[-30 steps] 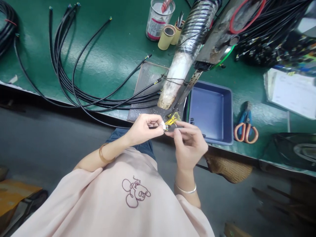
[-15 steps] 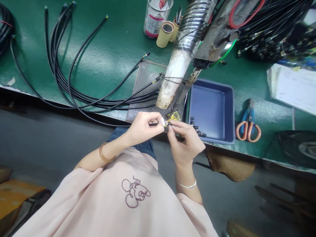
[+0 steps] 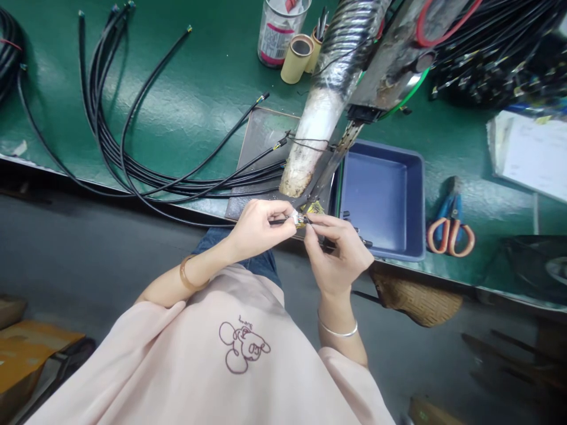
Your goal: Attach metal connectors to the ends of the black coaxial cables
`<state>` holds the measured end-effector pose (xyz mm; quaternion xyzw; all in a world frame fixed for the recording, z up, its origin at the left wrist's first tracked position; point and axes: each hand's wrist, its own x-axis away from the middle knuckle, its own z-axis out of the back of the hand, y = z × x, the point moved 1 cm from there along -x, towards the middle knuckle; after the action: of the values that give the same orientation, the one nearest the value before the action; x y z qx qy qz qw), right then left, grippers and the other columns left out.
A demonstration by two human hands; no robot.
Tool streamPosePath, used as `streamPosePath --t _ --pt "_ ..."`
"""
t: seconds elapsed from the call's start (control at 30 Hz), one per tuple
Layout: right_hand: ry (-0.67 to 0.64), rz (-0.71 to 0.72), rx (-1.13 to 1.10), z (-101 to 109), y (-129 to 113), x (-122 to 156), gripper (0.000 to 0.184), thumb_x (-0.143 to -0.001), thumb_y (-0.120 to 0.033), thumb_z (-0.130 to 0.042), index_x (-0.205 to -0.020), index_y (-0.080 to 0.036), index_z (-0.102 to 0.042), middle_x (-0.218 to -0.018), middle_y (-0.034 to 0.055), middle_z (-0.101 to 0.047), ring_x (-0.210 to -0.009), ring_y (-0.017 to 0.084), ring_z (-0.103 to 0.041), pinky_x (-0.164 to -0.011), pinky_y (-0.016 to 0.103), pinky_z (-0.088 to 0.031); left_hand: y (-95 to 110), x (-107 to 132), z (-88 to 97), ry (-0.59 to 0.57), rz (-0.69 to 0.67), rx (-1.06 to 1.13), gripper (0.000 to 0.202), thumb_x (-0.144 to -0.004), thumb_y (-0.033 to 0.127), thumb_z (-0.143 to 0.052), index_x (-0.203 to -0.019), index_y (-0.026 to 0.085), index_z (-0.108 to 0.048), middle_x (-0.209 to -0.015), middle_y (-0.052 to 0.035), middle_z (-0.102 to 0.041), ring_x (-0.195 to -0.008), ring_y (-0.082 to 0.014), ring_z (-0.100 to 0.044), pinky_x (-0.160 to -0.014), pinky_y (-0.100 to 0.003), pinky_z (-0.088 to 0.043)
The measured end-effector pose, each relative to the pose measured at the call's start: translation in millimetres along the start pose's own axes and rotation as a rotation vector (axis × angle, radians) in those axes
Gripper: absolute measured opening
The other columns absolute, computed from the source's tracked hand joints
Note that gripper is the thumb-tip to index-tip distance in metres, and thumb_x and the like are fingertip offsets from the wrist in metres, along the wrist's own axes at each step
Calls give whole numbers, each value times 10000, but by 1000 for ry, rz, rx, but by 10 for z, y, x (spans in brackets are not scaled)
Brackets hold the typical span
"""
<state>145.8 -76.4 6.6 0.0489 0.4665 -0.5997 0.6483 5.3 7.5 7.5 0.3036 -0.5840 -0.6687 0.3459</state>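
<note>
My left hand (image 3: 264,230) pinches a black cable (image 3: 208,225) close to its stripped end, just over the front edge of the bench. Something white covers the tips of its finger and thumb. Short thin wires (image 3: 301,219) stick out between the two hands. At their end my right hand (image 3: 337,251) closes thumb and forefinger on a small black piece, perhaps a connector, mostly hidden by the fingertips. Just beyond the hands lies a grey plate (image 3: 261,133) with yellow scraps (image 3: 315,208) on it. More black cables (image 3: 163,182) run leftward from the plate.
A metal-wrapped duct (image 3: 312,124) and a rusty arm (image 3: 345,139) hang low over the plate. Right of them sit a blue tray (image 3: 381,200) and orange-handled cutters (image 3: 450,227). A can (image 3: 277,35) and small cups (image 3: 296,62) stand behind. Papers (image 3: 531,153) lie far right.
My right hand has shifted slightly to the right and its grip looks a little further from the left fingers. The left hand stays nearly still, holding the cable.
</note>
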Motion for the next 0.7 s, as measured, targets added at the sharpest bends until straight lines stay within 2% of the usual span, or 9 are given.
streamPosePath --t 0.37,0.53,0.7 --pt "-30 0 0 18 -9 -71 160 -843 -100 -717 -842 -245 -650 -960 13 -781 -865 173 -756 -770 328 -620 19 -28 -16 35 -9 76 131 -734 188 -561 -688 127 -668 -637 18 -607 -599 -80 -486 -600 -191 -399" --pt "-38 6 0 37 -54 -96 160 -843 -90 -711 -839 -236 -647 -986 20 -784 -861 160 -756 -768 305 -630 17 -23 -5 34 -18 92 141 -742 207 -551 -688 124 -651 -634 21 -575 -596 -73 -462 -601 -196 -381" --pt "-88 50 45 44 -52 -68 156 -858 -121 -689 -811 -244 -605 -1012 36 -787 -842 164 -763 -739 303 -649 -17 -22 17 -37 61 84 148 -737 237 -553 -655 128 -609 -557 43 -443 -566 -72 -388 -560 -206 -314"
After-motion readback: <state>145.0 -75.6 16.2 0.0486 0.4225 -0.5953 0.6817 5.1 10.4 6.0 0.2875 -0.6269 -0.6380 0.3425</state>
